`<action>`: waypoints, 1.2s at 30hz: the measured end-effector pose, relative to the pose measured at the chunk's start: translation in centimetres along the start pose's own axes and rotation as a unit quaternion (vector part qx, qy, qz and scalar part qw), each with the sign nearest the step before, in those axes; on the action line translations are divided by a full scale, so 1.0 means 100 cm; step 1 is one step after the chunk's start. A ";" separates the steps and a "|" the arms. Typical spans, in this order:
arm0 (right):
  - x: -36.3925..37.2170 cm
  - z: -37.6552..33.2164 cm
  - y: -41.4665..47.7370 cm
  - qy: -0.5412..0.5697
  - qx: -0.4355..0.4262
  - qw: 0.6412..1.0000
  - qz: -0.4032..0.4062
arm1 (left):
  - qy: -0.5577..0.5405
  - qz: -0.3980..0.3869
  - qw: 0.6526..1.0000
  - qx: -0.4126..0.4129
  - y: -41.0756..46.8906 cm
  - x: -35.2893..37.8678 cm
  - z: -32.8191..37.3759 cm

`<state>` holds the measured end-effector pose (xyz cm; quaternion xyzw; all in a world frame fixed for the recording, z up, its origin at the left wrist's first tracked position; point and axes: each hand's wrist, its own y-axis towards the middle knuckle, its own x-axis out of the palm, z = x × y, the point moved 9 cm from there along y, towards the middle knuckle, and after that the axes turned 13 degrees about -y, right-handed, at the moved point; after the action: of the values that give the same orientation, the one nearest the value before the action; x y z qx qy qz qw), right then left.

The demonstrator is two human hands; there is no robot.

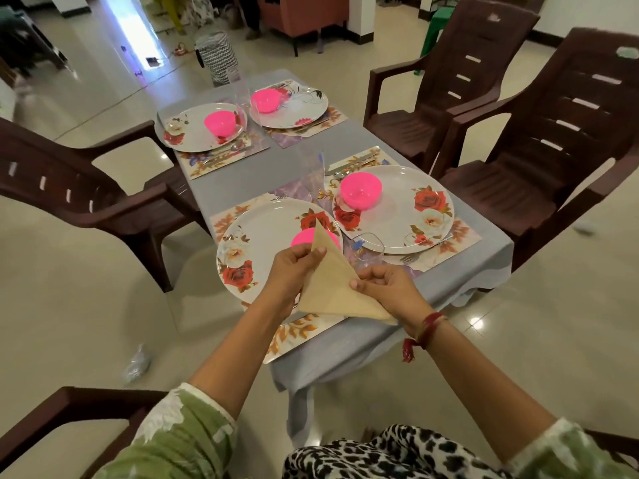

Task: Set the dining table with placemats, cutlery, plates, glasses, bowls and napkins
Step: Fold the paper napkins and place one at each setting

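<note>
A beige napkin, folded into a triangle, is held above the near left plate. My left hand pinches its upper edge near the tip and my right hand pinches its lower right side. A pink bowl on that plate is mostly hidden behind the napkin. The near right plate carries another pink bowl. Two far plates hold pink bowls as well. Floral placemats lie under the plates. A clear glass stands between the near plates.
The table has a grey cloth. Brown plastic chairs stand on the right, on the left and at the near left corner. Cutlery lies beside the near right plate. Another clear glass stands mid-table.
</note>
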<state>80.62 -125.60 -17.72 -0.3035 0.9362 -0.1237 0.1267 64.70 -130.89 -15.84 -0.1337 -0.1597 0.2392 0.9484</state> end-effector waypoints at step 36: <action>0.133 -0.069 0.064 -0.026 -0.104 0.971 0.214 | 0.093 -0.161 0.981 0.058 0.083 -0.107 0.093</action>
<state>64.54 -127.47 -15.35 -0.1102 0.9836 0.0121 0.1425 48.93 -127.50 -12.69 -0.0729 -0.0760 0.0783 0.9914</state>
